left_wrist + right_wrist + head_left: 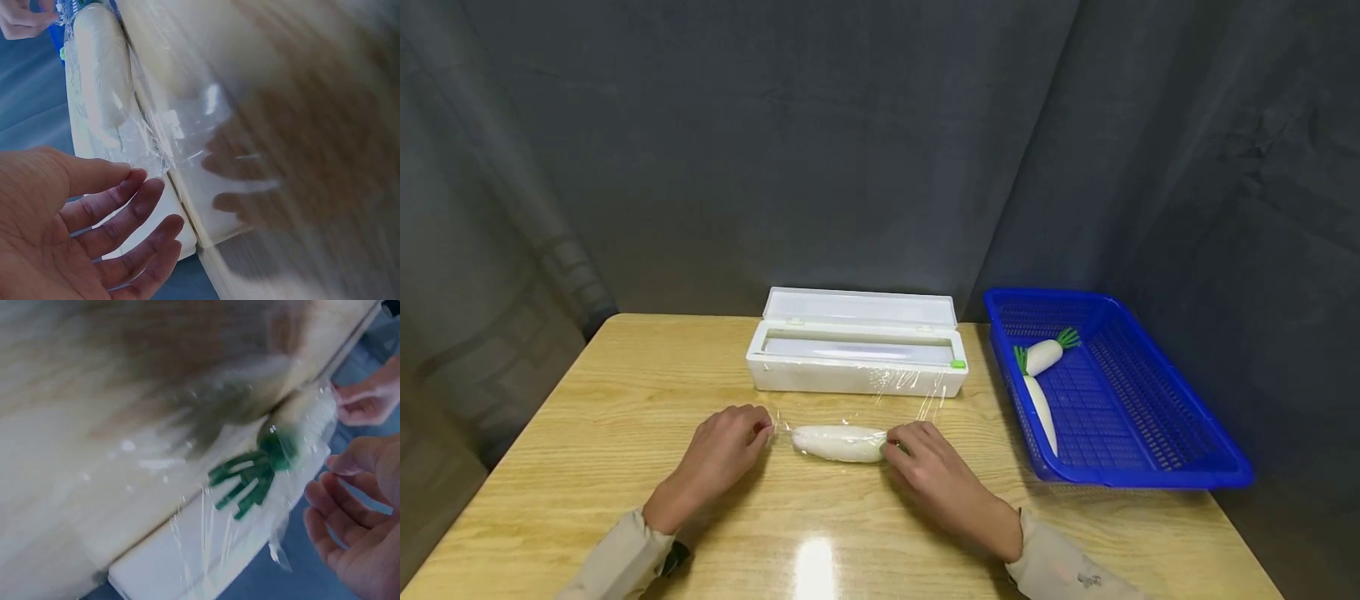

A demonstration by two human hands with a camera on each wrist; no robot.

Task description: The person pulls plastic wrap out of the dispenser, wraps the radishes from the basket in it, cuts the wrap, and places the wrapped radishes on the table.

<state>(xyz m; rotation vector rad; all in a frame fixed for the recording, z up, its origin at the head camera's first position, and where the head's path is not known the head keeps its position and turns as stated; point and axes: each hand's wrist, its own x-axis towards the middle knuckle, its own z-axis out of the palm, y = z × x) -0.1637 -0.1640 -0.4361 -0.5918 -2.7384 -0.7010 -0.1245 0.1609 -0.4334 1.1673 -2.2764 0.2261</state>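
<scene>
A white radish (838, 443) lies crosswise near the middle of the table, wrapped in clear cling film (147, 147). At its left end my left hand (722, 446) pinches a gathered bit of the film between thumb and forefinger, the other fingers loosely bent. My right hand (936, 471) is at the leafy end, with thumb and forefinger close together at the film's edge. Green leaves (250, 475) show through the film in the right wrist view. Behind the radish stands a white film dispenser box (857, 379), its lid raised; film strands run from its front toward the radish.
To the right, a blue plastic basket (1150, 477) holds two more radishes, one short (1043, 357) and one longer (1041, 412), both with green tops. The wooden table (610, 400) ends at a dark curtain (790, 150) behind the box.
</scene>
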